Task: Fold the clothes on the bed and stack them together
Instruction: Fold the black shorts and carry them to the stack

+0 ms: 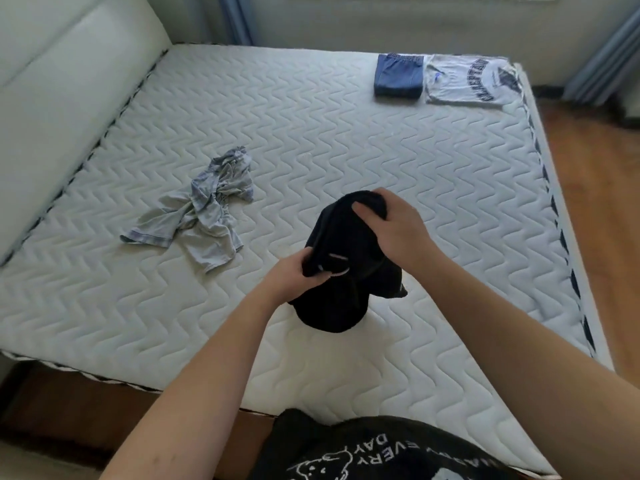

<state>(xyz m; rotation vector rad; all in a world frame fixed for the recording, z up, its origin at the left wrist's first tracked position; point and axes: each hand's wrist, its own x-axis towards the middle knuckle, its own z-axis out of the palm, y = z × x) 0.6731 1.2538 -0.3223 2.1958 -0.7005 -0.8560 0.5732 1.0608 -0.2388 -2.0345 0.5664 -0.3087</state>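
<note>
Above mattress centre: black garment bunched, lifted. Left hand pinches hem, right hand grips top. Step: sorting out before folding. Next: shake flat. Crumpled grey shirt at 10 o'clock; folded blue shorts and folded grey tee at 1 o'clock.

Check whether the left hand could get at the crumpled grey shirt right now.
Probably not yet: the left hand grips the black garment, as does the right hand. The grey shirt lies uncovered on the mattress, nothing between.
</note>
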